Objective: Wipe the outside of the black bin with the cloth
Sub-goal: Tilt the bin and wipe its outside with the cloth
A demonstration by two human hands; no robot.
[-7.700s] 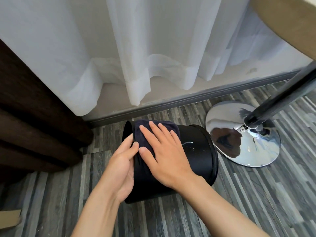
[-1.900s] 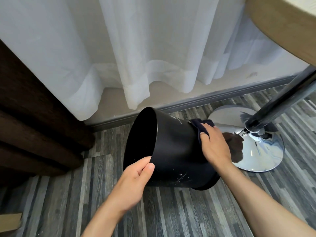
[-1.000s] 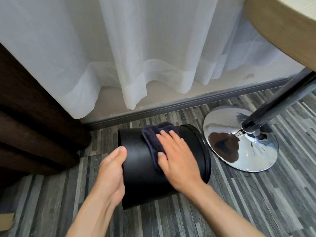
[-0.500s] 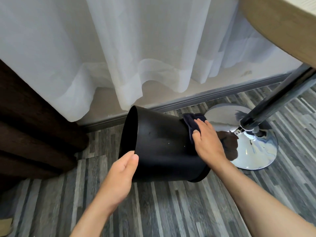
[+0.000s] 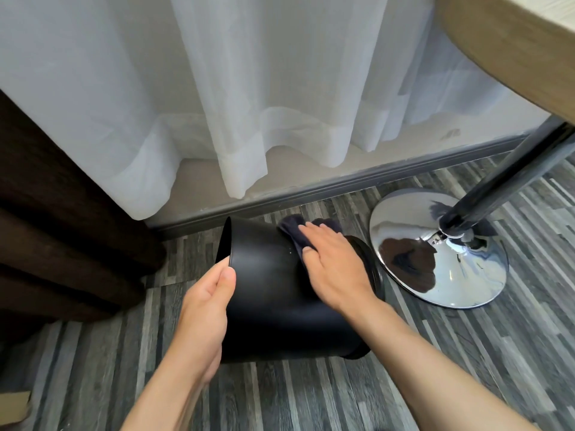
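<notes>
The black bin (image 5: 273,293) lies on its side on the grey wood-pattern floor, its open mouth facing left. My left hand (image 5: 202,312) grips the rim at the mouth, thumb on the outer wall. My right hand (image 5: 333,265) lies flat on the upper side of the bin near its base and presses a dark navy cloth (image 5: 298,233) against the wall. Most of the cloth is hidden under the palm; its folds show beyond the fingertips.
A chrome round table base (image 5: 435,253) with a dark pole (image 5: 510,178) stands just right of the bin. The wooden tabletop edge (image 5: 513,42) hangs at top right. White sheer curtain (image 5: 249,88) and grey skirting run behind. Dark brown curtain (image 5: 62,213) fills the left.
The bin has turned back so its mouth faces more to the left. My right hand with the cloth has slid from the base end up onto the top of the bin's wall.
</notes>
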